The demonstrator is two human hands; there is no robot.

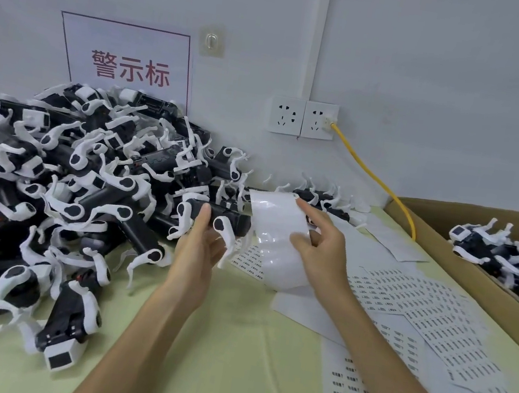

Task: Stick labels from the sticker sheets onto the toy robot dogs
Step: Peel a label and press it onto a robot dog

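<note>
Up close, the left hand (pixel 198 251) gripped a toy robot dog (pixel 231 218) while the right hand (pixel 321 250) pinched a curled, glossy sticker sheet (pixel 275 229) just beside it.

A white sign (pixel 126 59) on the far-left wall, framed by a thin red line, reads 警示标 in red, while the black print on the sticker sheets (pixel 420 310) at right is too small to read.

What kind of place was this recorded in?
Probably a toy factory's labelling bench: a heap of black-and-white plastic toy robot dogs, white sheets of small printed labels, and a brown cardboard box holding more.
</note>
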